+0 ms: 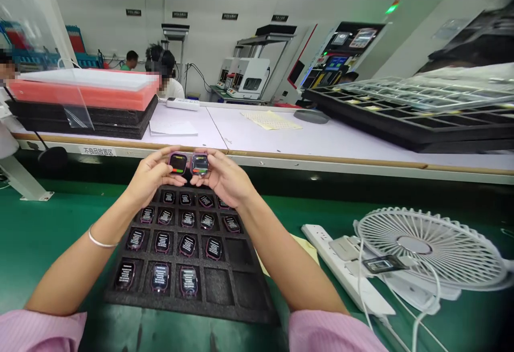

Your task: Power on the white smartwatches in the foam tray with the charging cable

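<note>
At the centre of the frame, the left hand [155,174] had its thumb and fingers clamped on the edges of the left watch [178,162], and the right hand [227,178] had its fingers pinched on the right watch [200,163]. Both watches were rounded squares with glossy dark faces, purplish rims and a red-and-green band low on the screen. They were held side by side, just above the far edge of the tray [193,309]; whether they touched could not be told.

The tray, lower centre, was matte black foam, grainy, cut into squarish pockets. The watches in it [163,242] showed pale text on dark glass, some tilted in their pockets. The bench [24,261] was smooth green; the shelf [225,127] across the middle was pale and flat, with a brown edge. A thin, pale, round bangle [100,238] circled the left wrist, and the sleeves [333,330] at the bottom corners were pink, the right one finely striped. At lower right, one fan [433,250] with a round ribbed white grille lay by one long white power strip [345,272].

Two watches were in hand. Sixteen showed in the tray, nearest row first: three, four, five and four, the last partly behind the right hand.
</note>
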Demonstrator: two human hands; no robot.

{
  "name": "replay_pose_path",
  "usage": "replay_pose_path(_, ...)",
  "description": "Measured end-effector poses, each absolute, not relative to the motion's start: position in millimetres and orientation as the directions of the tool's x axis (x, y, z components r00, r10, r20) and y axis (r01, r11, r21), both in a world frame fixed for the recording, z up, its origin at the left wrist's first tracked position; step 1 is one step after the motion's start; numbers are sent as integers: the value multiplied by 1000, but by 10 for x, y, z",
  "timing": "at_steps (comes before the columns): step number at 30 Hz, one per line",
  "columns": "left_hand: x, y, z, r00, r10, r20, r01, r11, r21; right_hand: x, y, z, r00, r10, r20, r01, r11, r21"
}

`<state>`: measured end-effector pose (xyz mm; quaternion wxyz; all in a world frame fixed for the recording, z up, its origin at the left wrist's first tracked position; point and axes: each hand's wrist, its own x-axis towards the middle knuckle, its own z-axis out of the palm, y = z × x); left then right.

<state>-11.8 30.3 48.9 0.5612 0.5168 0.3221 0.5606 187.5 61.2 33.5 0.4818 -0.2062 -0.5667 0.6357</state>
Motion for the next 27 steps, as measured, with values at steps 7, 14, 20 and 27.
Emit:
replay_pose_path(7,-143,578,1049,81,886,458,-252,-426,869,1707,991,996,-451,739,501,-405,331,-852)
replay_pose_path(14,-104,680,1393,48,758,651,-169,-636,753,1717,1036,1457,-454,641,619,-433,449,-782)
replay_pose_path(20,-35,709,1495,23,692,722,-157,-710,686,1784,954,1608,-436,610,661,-355,559,-750)
replay_pose_path(27,0,659,1543,20,663,749,-129,-741,659,1823,879,1670,-441,586,680,-333,596,-730)
